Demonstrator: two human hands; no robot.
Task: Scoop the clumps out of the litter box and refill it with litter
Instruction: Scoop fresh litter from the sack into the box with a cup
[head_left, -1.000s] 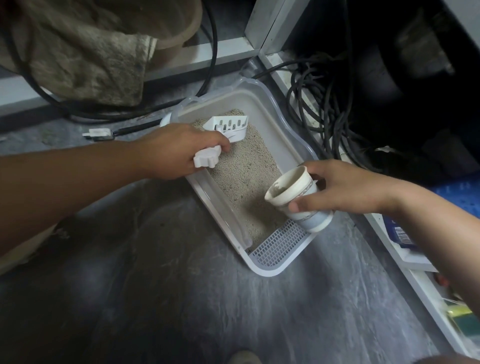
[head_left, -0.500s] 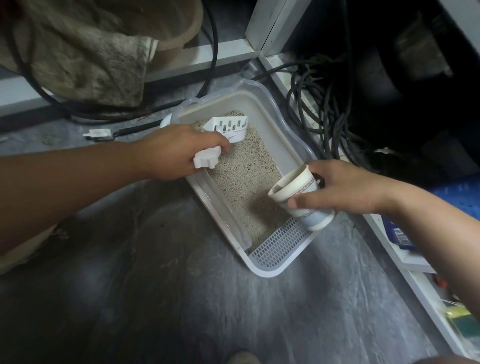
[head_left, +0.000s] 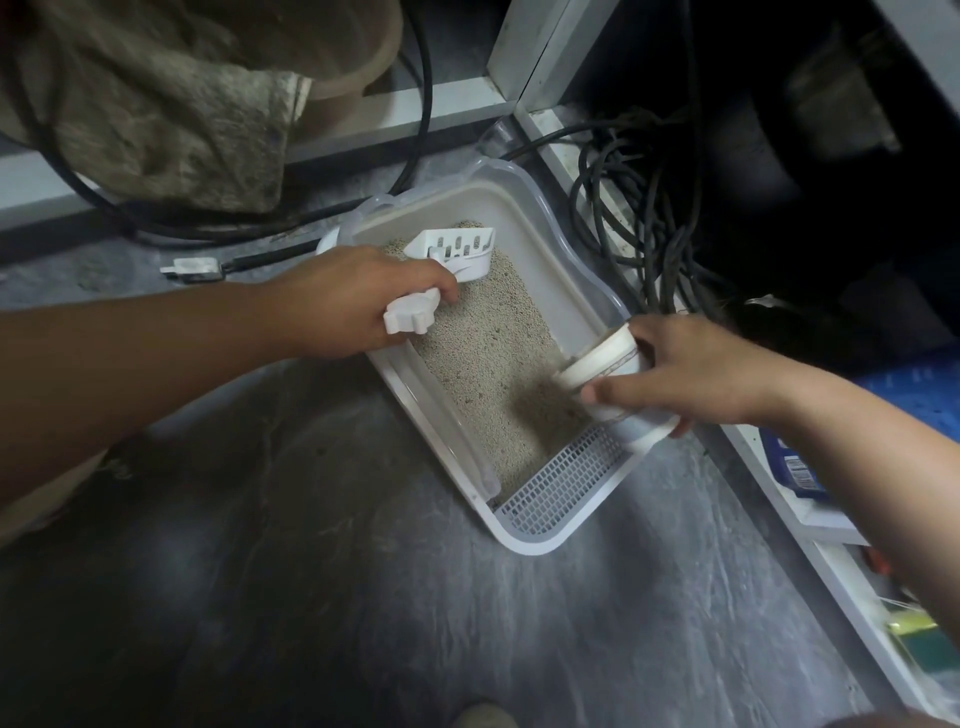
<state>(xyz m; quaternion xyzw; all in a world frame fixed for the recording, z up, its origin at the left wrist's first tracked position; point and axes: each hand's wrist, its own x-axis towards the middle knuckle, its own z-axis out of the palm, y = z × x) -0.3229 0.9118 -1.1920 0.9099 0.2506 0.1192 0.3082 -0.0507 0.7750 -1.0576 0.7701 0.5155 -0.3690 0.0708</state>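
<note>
Left hand (head_left: 337, 301) grips scoop (head_left: 457, 254); right hand (head_left: 691, 369) grips tipped cup (head_left: 602, 364) over litter box (head_left: 566, 228) holding litter (head_left: 488, 353).

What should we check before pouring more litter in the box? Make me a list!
1. Cup gripped by right hand: ok.
2. Cup mouth tipped over the litter box, not the floor: ok.
3. Litter left in the cup: cannot tell.
4. Scoop held by left hand, away from the pour: ok.
5. Clumps all gone from the litter: cannot tell.
</note>
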